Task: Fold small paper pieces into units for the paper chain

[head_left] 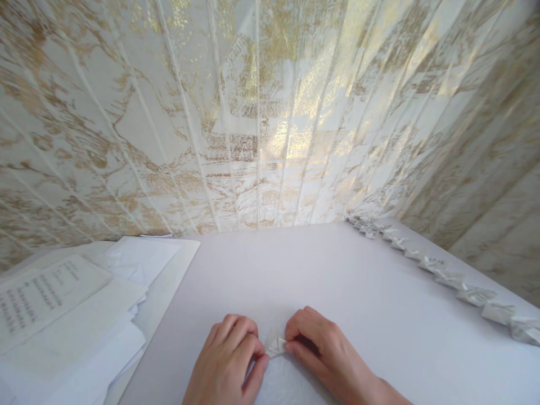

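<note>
A small piece of folded paper [276,347], whitish with creases and a peaked top, sits between my two hands near the front of the table. My left hand [232,357] pinches its left end between thumb and forefinger, the other fingers curled. From the other side, my right hand [323,346] grips the right end between thumb and bent fingers. The parts of the paper under my fingertips are hidden.
A row of folded paper pieces [449,278] runs along the right side of the white table [270,270]. Loose paper sheets [80,304], some printed, are piled at the left. A wall with gold-patterned covering [253,140] rises behind the table.
</note>
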Available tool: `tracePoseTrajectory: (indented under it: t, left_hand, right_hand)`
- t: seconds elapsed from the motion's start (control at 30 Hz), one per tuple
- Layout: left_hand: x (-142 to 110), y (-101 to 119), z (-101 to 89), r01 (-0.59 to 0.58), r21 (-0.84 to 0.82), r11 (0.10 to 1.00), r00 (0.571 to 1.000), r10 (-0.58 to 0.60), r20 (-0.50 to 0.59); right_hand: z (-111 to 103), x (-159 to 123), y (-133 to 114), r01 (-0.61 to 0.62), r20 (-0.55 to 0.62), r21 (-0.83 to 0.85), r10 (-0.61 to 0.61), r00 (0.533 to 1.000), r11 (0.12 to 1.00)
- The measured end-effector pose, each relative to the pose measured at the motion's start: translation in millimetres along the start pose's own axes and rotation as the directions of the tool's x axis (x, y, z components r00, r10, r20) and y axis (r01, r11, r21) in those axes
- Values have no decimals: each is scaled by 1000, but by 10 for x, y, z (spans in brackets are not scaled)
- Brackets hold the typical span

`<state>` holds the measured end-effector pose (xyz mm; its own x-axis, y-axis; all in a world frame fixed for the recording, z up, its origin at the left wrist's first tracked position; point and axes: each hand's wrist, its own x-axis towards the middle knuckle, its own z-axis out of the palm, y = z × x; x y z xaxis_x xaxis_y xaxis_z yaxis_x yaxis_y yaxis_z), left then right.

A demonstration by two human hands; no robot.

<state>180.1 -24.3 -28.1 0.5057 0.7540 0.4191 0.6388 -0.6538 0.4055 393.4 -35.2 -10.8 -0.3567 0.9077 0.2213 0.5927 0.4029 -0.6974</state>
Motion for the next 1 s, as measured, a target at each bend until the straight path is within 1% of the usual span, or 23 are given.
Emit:
tracePoseTrajectory:
  t: [0.1, 0.17, 0.23, 0.3, 0.4, 0.5, 0.57, 0.63, 0.7, 0.77, 0.9, 1.0]
  left_hand:
    - [29, 40, 13, 90, -4, 996, 995, -90, 31]
    - [46, 61, 15, 112, -5, 994, 993, -112, 39]
    - [60, 73, 12, 123, 11, 992, 991, -124, 42]
    - [72, 73, 6, 134, 42, 990, 989, -136, 54]
    - [87, 58, -6, 139, 67, 988, 983, -146, 116]
    - [92, 46, -13, 135, 73, 988, 977, -145, 155]
    - [89, 45, -13, 143, 79, 987, 979, -153, 137]
    - [85, 46, -8, 128, 54, 990, 985, -133, 109]
    - [79, 44, 3, 85, 11, 996, 992, -86, 89]
    - [72, 43, 22, 68, -25, 997, 996, -67, 62]
    - [57, 46, 73, 111, -67, 992, 994, -112, -13]
    - [42, 42, 97, 103, -85, 991, 994, -105, -19]
  right_hand:
    - [30, 50, -29, -141, -17, 21, 141, 990, 990]
    - [47, 67, -41, -174, -27, 21, 175, 984, 984]
    - [58, 79, -48, -151, -33, -21, 150, 988, 988]
    - [67, 94, -49, -88, -31, -79, 86, 996, 993]
    - [86, 118, -37, -9, -13, -135, 8, 1000, 991]
    - [103, 123, -19, 22, 1, -180, -22, 1000, 983]
    - [102, 116, -14, 30, -3, -207, -31, 1000, 978]
    - [91, 110, -19, 19, -8, -220, -22, 1000, 975]
    - [83, 114, -32, -12, -7, -216, 11, 1000, 976]
    - [89, 126, -54, -55, -13, -208, 53, 998, 977]
    - [143, 157, -112, -142, -55, -207, 133, 990, 968]
    - [151, 168, -145, -170, -44, -197, 165, 985, 966]
